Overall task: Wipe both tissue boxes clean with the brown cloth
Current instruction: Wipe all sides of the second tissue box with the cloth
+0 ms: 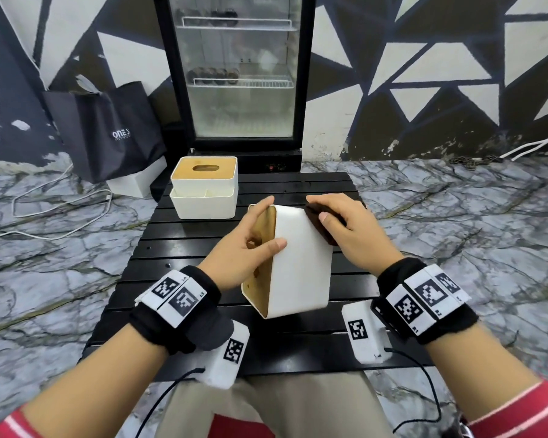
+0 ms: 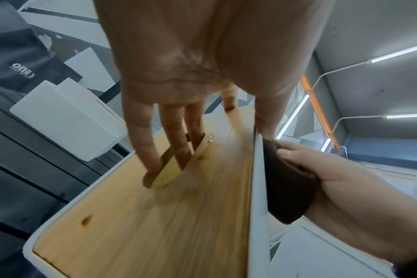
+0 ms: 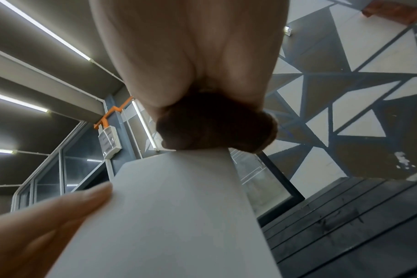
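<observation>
A white tissue box with a wooden lid is tipped on its side above the black slatted table. My left hand grips it, several fingers hooked into the lid's oval slot and the thumb on the white wall. My right hand holds the brown cloth bunched against the box's far right side; the cloth sits at the wall's top edge. The second tissue box stands upright at the table's back left.
A white open tray sits in front of the second box. A glass-door fridge stands behind the table, a black bag to its left. Cables lie on the marble floor.
</observation>
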